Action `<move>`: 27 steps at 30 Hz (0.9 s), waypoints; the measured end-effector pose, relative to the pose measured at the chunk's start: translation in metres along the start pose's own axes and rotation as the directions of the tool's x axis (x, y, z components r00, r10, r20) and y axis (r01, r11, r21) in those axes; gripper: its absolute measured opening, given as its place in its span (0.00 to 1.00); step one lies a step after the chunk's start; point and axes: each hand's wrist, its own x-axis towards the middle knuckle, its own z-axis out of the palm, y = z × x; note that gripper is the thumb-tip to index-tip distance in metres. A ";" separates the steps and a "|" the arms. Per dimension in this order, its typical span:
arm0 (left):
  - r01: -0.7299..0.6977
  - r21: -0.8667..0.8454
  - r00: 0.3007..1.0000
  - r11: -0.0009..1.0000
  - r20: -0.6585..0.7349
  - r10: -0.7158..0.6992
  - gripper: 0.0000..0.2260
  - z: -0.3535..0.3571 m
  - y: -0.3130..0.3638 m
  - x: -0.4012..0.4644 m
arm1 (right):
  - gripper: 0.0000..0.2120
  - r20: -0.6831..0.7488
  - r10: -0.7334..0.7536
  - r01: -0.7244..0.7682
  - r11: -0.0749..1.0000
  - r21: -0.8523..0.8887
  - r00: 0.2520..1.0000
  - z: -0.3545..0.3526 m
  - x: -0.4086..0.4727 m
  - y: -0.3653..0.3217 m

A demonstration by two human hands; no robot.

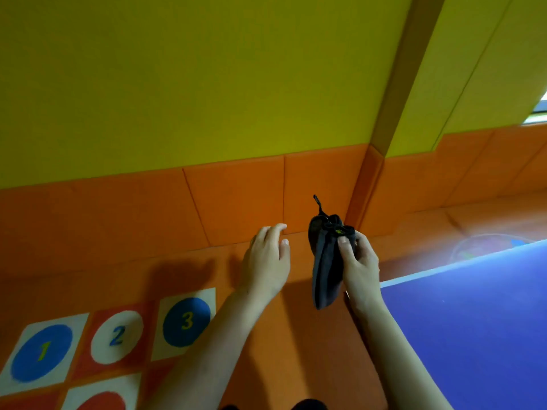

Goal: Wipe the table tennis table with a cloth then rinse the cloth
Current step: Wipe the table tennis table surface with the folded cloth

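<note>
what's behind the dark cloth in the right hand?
Behind the cloth, gripped by the right hand, are the orange wall padding and orange floor. The strip directly behind it is covered.

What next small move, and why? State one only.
Probably swing the right hand over to the blue table and lay the cloth on it. The cloth hangs bunched, pinched in that hand's fingers, above the orange floor beside the table edge, not touching the table. The left hand is open and holds nothing, so it could help spread the cloth.
</note>
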 end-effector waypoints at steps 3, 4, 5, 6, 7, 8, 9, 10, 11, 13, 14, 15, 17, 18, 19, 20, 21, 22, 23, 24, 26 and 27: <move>-0.031 -0.016 0.998 0.999 0.047 0.031 0.17 0.022 -0.009 0.064 | 0.08 -0.026 0.023 -0.023 1.000 0.006 0.999 0.008 0.058 0.015; -0.044 -0.021 0.997 0.999 0.064 0.046 0.17 0.031 -0.013 0.087 | 0.08 -0.038 0.025 -0.025 1.000 0.009 0.999 0.011 0.078 0.022; -0.062 -0.026 0.995 0.998 0.080 0.064 0.17 0.040 -0.017 0.111 | 0.08 -0.054 0.027 -0.026 1.000 0.016 0.998 0.014 0.098 0.027; -0.079 -0.031 0.992 0.996 0.097 0.082 0.17 0.049 -0.020 0.137 | 0.09 -0.080 0.029 -0.027 0.999 0.017 0.996 0.017 0.119 0.031; -0.097 -0.036 0.988 0.995 0.116 0.100 0.17 0.058 -0.022 0.163 | 0.09 -0.107 0.031 -0.029 0.999 0.024 0.994 0.020 0.141 0.035; -0.115 -0.040 0.983 0.993 0.137 0.119 0.17 0.067 -0.024 0.189 | 0.09 -0.137 0.035 -0.030 0.999 0.035 0.990 0.022 0.162 0.038; -0.137 -0.042 0.977 0.990 0.159 0.142 0.17 0.075 -0.025 0.215 | 0.09 -0.164 0.035 -0.027 0.998 0.051 0.986 0.024 0.183 0.039; -0.164 -0.043 0.969 0.986 0.180 0.169 0.17 0.083 -0.023 0.242 | 0.09 -0.203 0.029 -0.020 0.999 0.047 0.979 0.023 0.205 0.041; -0.195 -0.047 0.959 0.980 0.202 0.201 0.17 0.091 -0.020 0.268 | 0.10 -0.244 0.022 -0.014 0.999 0.033 0.970 0.022 0.226 0.043; -0.275 -0.060 0.924 0.960 0.262 0.281 0.17 0.108 -0.007 0.317 | 0.09 -0.336 0.018 -0.012 1.000 0.018 0.942 0.013 0.262 0.044; -0.314 -0.074 0.901 0.946 0.290 0.322 0.17 0.119 0.002 0.339 | 0.09 -0.387 0.022 -0.015 1.000 0.020 0.922 0.005 0.277 0.046; -0.349 -0.095 0.877 0.932 0.318 0.361 0.17 0.130 0.012 0.358 | 0.08 -0.442 0.030 -0.016 0.999 0.034 0.896 -0.003 0.288 0.046; -0.405 -0.153 0.817 0.902 0.382 0.432 0.17 0.157 0.034 0.388 | 0.09 -0.560 0.048 -0.017 0.998 0.061 0.827 -0.021 0.301 0.046; -0.430 -0.184 0.781 0.884 0.415 0.466 0.17 0.173 0.046 0.399 | 0.09 -0.607 0.061 -0.020 0.997 0.075 0.792 -0.033 0.306 0.048; -0.456 -0.215 0.742 0.863 0.442 0.503 0.17 0.188 0.060 0.408 | 0.09 -0.654 0.077 -0.018 0.995 0.097 0.753 -0.044 0.308 0.048; -0.485 -0.244 0.701 0.840 0.466 0.540 0.17 0.205 0.075 0.415 | 0.09 -0.699 0.093 -0.020 0.994 0.111 0.709 -0.056 0.310 0.050; -0.516 -0.270 0.656 0.813 0.485 0.578 0.17 0.221 0.089 0.420 | 0.09 -0.739 0.096 -0.014 0.993 0.117 0.667 -0.068 0.311 0.051; -0.546 -0.294 0.611 0.784 0.501 0.613 0.17 0.238 0.105 0.424 | 0.09 -0.778 0.098 -0.013 0.993 0.114 0.621 -0.082 0.312 0.054; -0.570 -0.317 0.569 0.758 0.513 0.643 0.16 0.255 0.122 0.428 | 0.09 -0.814 0.099 -0.007 0.993 0.116 0.572 -0.096 0.314 0.057; -0.588 -0.339 0.532 0.734 0.522 0.667 0.16 0.272 0.138 0.430 | 0.09 -0.846 0.104 0.001 0.993 0.122 0.524 -0.110 0.316 0.061; -0.619 -0.381 0.452 0.687 0.543 0.708 0.16 0.307 0.170 0.431 | 0.08 -0.890 0.100 0.033 0.991 0.127 0.445 -0.140 0.322 0.072; -0.633 -0.399 0.411 0.663 0.553 0.725 0.16 0.323 0.184 0.428 | 0.08 -0.907 0.101 0.049 0.990 0.132 0.409 -0.155 0.324 0.076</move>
